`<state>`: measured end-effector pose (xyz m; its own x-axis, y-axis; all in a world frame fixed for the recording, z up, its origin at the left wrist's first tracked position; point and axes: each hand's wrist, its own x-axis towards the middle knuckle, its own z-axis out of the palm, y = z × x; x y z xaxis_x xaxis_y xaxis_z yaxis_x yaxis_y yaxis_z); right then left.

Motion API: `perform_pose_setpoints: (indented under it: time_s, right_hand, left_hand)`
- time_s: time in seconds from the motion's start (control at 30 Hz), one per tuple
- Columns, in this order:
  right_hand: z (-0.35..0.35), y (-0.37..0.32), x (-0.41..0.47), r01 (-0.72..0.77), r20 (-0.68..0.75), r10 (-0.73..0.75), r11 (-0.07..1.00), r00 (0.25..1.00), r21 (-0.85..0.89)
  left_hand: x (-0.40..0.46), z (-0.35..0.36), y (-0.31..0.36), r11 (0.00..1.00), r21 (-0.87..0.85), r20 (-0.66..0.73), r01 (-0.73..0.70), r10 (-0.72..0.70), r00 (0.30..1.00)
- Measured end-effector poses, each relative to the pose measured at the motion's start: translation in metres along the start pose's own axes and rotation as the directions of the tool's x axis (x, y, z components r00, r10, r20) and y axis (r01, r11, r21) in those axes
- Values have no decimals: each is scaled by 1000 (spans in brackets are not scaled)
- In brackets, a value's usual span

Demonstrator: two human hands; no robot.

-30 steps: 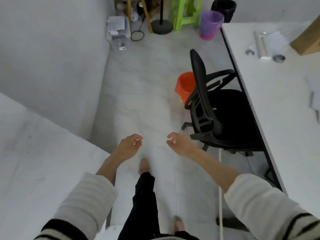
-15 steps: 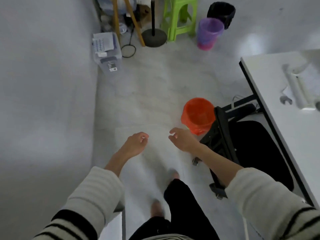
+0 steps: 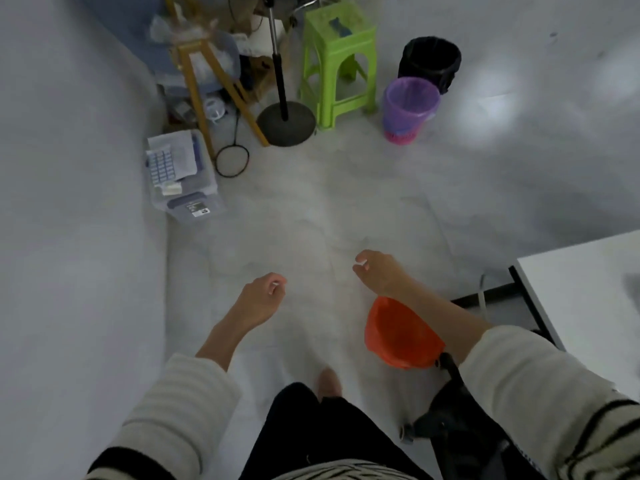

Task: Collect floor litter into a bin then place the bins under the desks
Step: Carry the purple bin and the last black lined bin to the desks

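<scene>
Both the left hand (image 3: 261, 299) and right hand (image 3: 379, 273) hang loosely curled, holding nothing, while the orange bin (image 3: 398, 336), purple bin (image 3: 408, 105) and black bin (image 3: 429, 62) all stand out on the floor, none yet under the desk (image 3: 581, 299)

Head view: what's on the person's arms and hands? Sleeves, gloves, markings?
Both arms wear a cream ribbed knit sweater with black stripes near the upper arm; the left sleeve and right sleeve are pushed up, leaving the forearms bare. The left hand and right hand are bare: no gloves, and no watch or rings that can be made out.
</scene>
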<state>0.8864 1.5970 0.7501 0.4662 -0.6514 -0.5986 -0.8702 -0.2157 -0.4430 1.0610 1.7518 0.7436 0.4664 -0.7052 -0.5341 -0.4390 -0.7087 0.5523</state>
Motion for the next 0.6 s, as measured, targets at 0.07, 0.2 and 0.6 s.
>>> perform_pose_setpoints:
  time_s: [0.07, 0.2, 0.6]
  right_hand:
    - [-29, -8, 37, -22, 0, 22, 999, 1000, 28]
    - [-85, -18, 117, -81, -21, 84, 991, 996, 105]
    - [-299, -19, 335, -209, -171, 295, 896, 940, 392]
  left_hand:
    - [43, -17, 16, 1000, -15, 20, 16, -15, 1000]
    - [140, -47, 56, 1000, 0, 72, -1, 1, 997]
    - [419, -111, 254, 993, 24, 176, -117, 111, 978]
